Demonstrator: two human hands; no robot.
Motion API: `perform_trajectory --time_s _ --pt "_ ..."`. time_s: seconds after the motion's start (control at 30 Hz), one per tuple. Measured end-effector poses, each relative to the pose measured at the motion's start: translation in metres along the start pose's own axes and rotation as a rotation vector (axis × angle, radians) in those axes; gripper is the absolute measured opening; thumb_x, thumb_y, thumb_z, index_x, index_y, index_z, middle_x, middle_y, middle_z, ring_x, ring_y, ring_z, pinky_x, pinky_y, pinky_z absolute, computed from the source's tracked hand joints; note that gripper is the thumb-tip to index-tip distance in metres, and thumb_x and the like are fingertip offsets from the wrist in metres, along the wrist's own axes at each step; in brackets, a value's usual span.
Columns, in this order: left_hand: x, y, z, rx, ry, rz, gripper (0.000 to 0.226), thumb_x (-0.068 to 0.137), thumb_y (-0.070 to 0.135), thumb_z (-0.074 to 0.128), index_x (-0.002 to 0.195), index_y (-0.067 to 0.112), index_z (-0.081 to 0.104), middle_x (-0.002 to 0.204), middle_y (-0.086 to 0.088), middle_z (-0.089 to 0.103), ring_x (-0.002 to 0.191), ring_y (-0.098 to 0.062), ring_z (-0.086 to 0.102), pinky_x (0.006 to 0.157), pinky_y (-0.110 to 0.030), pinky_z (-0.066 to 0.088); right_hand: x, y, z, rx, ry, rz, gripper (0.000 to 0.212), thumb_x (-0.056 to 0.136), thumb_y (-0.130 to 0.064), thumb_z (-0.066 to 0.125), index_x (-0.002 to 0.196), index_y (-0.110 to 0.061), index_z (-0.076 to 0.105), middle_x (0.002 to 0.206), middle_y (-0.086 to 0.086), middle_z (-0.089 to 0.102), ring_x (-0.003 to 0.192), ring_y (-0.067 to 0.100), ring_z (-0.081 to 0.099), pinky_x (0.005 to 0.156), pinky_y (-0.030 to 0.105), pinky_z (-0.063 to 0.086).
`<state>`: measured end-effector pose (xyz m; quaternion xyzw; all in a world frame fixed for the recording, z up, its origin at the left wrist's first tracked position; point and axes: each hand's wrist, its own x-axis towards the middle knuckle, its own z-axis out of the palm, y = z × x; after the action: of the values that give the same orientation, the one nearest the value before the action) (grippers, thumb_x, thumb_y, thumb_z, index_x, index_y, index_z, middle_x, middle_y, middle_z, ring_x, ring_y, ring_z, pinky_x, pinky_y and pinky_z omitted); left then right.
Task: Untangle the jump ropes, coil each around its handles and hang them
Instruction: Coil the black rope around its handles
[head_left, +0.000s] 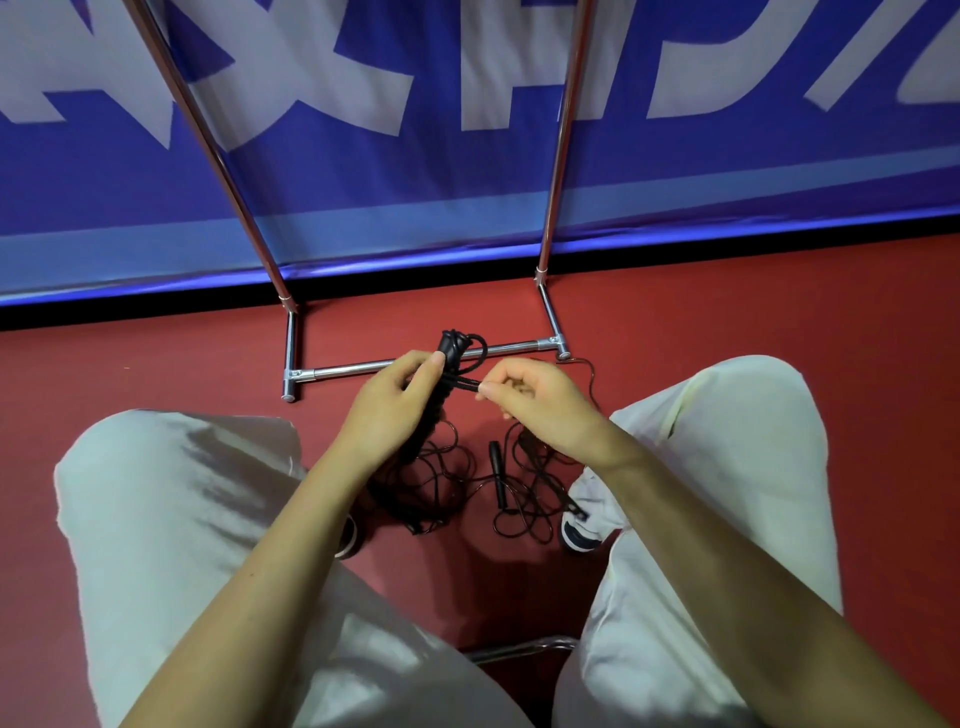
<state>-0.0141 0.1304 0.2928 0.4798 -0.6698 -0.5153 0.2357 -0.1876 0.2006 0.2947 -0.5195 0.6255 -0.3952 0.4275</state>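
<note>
My left hand (392, 402) grips a pair of black jump-rope handles (451, 349) held upright, with black cord wound round them. My right hand (537, 402) pinches a loop of that cord (464, 385) just to the right of the handles. Below my hands, on the red floor between my feet, lies a tangle of thin black rope (457, 478) with another black handle (497, 475) in it. A strand of cord trails to the right past my right wrist. The chrome rack (363, 368) stands just beyond my hands.
The rack's two chrome uprights (563, 130) rise in front of a blue and white banner (467, 156). My knees in light trousers flank the ropes, and my shoes (579, 530) rest beside the tangle. A chrome chair rail (519, 649) shows below.
</note>
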Motion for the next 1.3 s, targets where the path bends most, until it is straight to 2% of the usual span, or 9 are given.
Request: perform_trajectory --time_s 0.27,0.43,0.53,0.6,0.8,0.93,1.07,1.2,1.3 --pt "-0.019 0.026 0.013 -0.743 -0.461 -0.465 0.064 0.085 0.071 0.038 0.092 0.011 0.060 0.060 -0.013 0.055 0.045 -0.025 0.054 0.045 -0.028 0.049 -0.001 -0.006 -0.004 0.070 0.147 -0.123 0.019 0.089 -0.012 0.068 0.071 -0.019 0.063 0.068 0.002 0.060 0.064 0.006 0.051 0.065 0.021 0.042" --pt "-0.022 0.033 0.014 -0.921 -0.627 -0.472 0.057 0.086 0.063 0.037 0.078 0.013 0.061 0.049 -0.010 0.049 0.034 -0.022 0.049 0.036 -0.023 0.044 -0.004 -0.015 -0.005 0.339 0.003 -0.077 0.005 0.095 -0.010 0.058 0.093 -0.015 0.059 0.062 -0.012 0.062 0.057 -0.002 0.054 0.054 0.011 0.037" --pt "-0.023 0.033 0.018 -0.987 -0.766 -0.447 0.055 0.081 0.065 0.047 0.075 0.013 0.064 0.048 -0.007 0.052 0.032 -0.019 0.051 0.032 -0.021 0.044 -0.011 -0.017 -0.005 0.450 -0.150 -0.028 0.021 0.099 -0.021 0.051 0.119 -0.020 0.057 0.071 -0.021 0.062 0.063 -0.003 0.054 0.059 0.014 0.042" --pt "-0.023 0.033 0.020 -0.974 -0.820 -0.411 0.055 0.073 0.067 0.062 0.076 0.012 0.066 0.051 -0.007 0.056 0.035 -0.018 0.056 0.032 -0.021 0.045 -0.015 -0.014 -0.006 0.477 -0.189 -0.024 0.017 0.098 -0.025 0.050 0.111 -0.022 0.061 0.069 -0.020 0.059 0.063 -0.002 0.054 0.064 0.016 0.046" --pt "-0.016 0.035 0.027 -0.689 -0.449 -0.383 0.066 0.084 0.069 0.040 0.090 0.014 0.074 0.070 -0.010 0.064 0.054 -0.026 0.064 0.042 -0.025 0.050 -0.013 -0.009 -0.006 0.454 0.029 -0.092 0.021 0.091 -0.019 0.056 0.082 -0.027 0.072 0.063 -0.010 0.044 0.052 0.001 0.037 0.050 0.015 0.030" --pt "-0.009 0.023 0.034 -0.222 -0.112 -0.295 0.072 0.099 0.063 0.029 0.088 0.008 0.074 0.079 -0.013 0.074 0.073 -0.025 0.070 0.069 -0.032 0.055 -0.012 -0.006 0.001 0.222 0.222 -0.122 0.016 0.091 -0.009 0.065 0.082 -0.021 0.068 0.064 -0.013 0.055 0.065 0.001 0.049 0.066 0.015 0.040" --pt "-0.011 0.018 0.052 -0.184 0.002 -0.265 0.059 0.099 0.062 0.023 0.090 0.027 0.070 0.090 -0.005 0.074 0.080 -0.018 0.066 0.081 -0.036 0.050 -0.008 -0.004 0.012 0.218 0.421 -0.021 0.006 0.089 -0.015 0.068 0.086 -0.010 0.065 0.080 0.013 0.067 0.072 0.008 0.057 0.068 0.022 0.046" --pt "-0.012 0.018 0.058 -0.356 0.007 -0.253 0.062 0.100 0.061 0.024 0.085 0.016 0.064 0.074 -0.010 0.063 0.054 -0.018 0.052 0.052 -0.028 0.043 -0.002 -0.004 0.011 0.320 0.383 -0.009 0.014 0.096 -0.013 0.058 0.083 -0.015 0.052 0.063 -0.011 0.055 0.053 0.000 0.048 0.054 0.015 0.037" --pt "-0.012 0.018 0.052 -0.594 -0.132 -0.304 0.070 0.094 0.071 0.027 0.089 0.010 0.061 0.069 -0.011 0.054 0.043 -0.017 0.041 0.043 -0.024 0.035 -0.001 -0.003 0.006 0.422 0.199 -0.026 0.012 0.102 -0.010 0.046 0.090 -0.011 0.048 0.059 -0.007 0.041 0.047 0.006 0.032 0.046 0.019 0.028"
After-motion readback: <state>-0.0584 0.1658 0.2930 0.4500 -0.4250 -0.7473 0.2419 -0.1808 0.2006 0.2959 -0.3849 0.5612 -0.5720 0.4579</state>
